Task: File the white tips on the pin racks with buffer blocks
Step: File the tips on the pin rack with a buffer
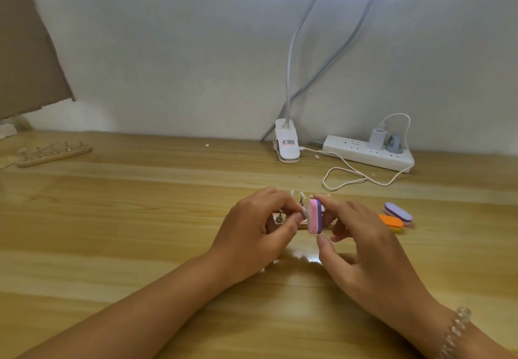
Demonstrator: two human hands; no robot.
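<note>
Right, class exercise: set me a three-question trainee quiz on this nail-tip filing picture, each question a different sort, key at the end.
1. True or false: the right-hand grip holds the pink-and-purple buffer block while the left-hand grip pinches a white tip.
2. How many spare buffer blocks lie on the table right of the hands? A one, B two, C four.
3. Fill in: the second pin rack lies at the table's far ____.
Key: 1 true; 2 B; 3 left.

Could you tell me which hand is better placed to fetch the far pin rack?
Probably the left hand: the far pin rack lies to its left; the right hand holds the buffer block.
</note>
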